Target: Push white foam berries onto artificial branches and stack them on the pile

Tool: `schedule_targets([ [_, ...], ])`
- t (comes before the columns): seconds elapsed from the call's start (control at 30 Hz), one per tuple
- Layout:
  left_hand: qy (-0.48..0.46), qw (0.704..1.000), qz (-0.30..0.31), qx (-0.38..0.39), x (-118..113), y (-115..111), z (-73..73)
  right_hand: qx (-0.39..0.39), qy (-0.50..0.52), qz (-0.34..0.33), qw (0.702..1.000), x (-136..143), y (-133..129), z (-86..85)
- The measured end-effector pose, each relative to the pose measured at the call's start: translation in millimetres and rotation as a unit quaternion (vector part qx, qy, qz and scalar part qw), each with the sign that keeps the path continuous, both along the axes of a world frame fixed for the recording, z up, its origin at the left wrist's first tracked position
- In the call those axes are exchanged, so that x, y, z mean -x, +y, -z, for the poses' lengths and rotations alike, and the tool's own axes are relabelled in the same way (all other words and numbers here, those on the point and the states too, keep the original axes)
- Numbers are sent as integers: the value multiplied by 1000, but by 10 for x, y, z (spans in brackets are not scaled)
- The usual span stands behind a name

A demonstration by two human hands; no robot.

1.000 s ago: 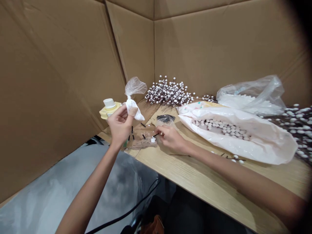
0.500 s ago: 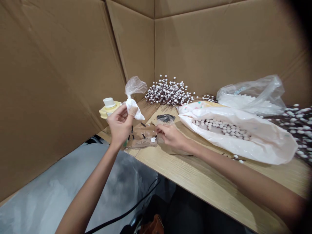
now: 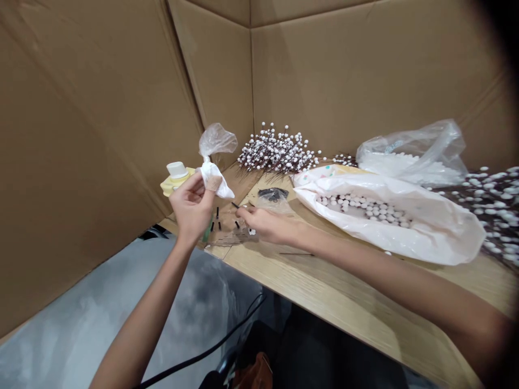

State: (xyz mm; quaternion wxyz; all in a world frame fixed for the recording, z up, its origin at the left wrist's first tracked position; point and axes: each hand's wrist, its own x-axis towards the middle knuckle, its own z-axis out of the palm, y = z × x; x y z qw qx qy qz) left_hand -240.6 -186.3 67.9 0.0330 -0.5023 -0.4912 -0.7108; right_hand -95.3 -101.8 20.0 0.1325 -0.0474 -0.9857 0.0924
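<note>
My left hand [image 3: 192, 208] is closed on a small knotted plastic bag of white material [image 3: 217, 181], held above the table's left end. A yellow bottle with a white cap [image 3: 177, 170] stands just behind that hand. My right hand [image 3: 259, 222] is pinched at a short black stick [image 3: 235, 205] over the brown sheet. Several other short black pieces [image 3: 217, 212] stand or lie on this sheet, to the left of my right fingers. A small white blob [image 3: 252, 232] lies just below the right fingertips.
White-berry stems [image 3: 279, 151] lie at the back. A white bag of white beads [image 3: 389, 216] is open on the right, with a clear bag [image 3: 413, 156] behind it. More berry stems [image 3: 494, 205] lie at the far right. Cardboard walls [image 3: 365, 81] stand behind.
My right hand has moved left and slightly up, from beside the white blob to a black stick. My left hand still holds the small bag; the view has shifted slightly.
</note>
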Motion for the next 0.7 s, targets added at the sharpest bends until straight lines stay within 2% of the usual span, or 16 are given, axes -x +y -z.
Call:
schedule_targets([
  [0.27, 3, 1000, -11, -8, 26, -25, 8, 15, -9, 45, 999, -80, -28, -100],
  [0.43, -15, 1000, -8, 6, 9, -28, 18, 51, 31, 33, 998, -77, 18, -80],
  [0.7, -21, 1000, -2, 6, -19, -22, 19, 72, 45, 61, 994, -129, 113, -41],
])
